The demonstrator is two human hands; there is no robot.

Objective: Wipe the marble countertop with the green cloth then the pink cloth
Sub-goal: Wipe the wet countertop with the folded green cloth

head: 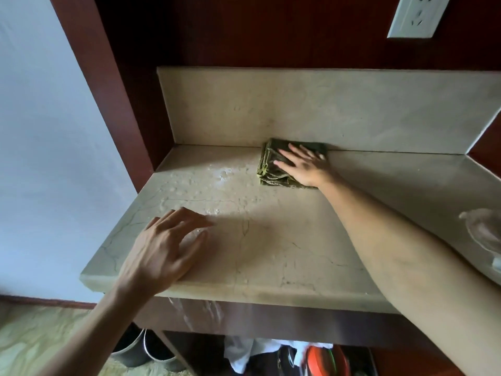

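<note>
This looks like a home: a marble bench (271, 240) with backsplash (325, 109) in a dark wooden niche, a wall socket (416, 14), and clothes (244, 354) stored underneath.

marble countertop (271, 248) bears a folded green cloth (273, 169) and water droplets (217, 177).

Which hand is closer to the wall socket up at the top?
The right hand. It lies flat on the green cloth by the backsplash, below the wall socket. The left hand rests near the countertop's front edge, farther away.
</note>
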